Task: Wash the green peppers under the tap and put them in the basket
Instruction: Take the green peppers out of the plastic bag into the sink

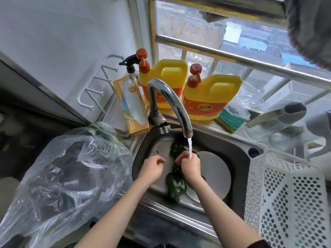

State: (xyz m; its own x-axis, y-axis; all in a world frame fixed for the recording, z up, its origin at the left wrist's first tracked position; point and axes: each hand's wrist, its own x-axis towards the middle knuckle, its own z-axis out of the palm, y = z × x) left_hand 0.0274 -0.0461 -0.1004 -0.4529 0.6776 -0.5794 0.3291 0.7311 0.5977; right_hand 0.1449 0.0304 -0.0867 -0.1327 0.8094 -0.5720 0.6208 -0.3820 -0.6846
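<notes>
Both my hands over the sink [238, 158]: right hand [190, 166] curled under the tap [179, 111] stream, grip unclear; left hand [152, 170] loosely curled, empty; green peppers [176, 185] below it need rinsing next, basket [286, 194] right.

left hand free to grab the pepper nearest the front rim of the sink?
Probably yes. The left hand hovers loosely curled and looks empty, just left of that pepper; nothing lies between them. The right hand is under the water.

Peppers [176, 185] lay in sink [238, 158] under tap [168, 99]; bag [68, 176] sat left of sink, basket [286, 197] right, detergent jugs [211, 99] behind.
</notes>
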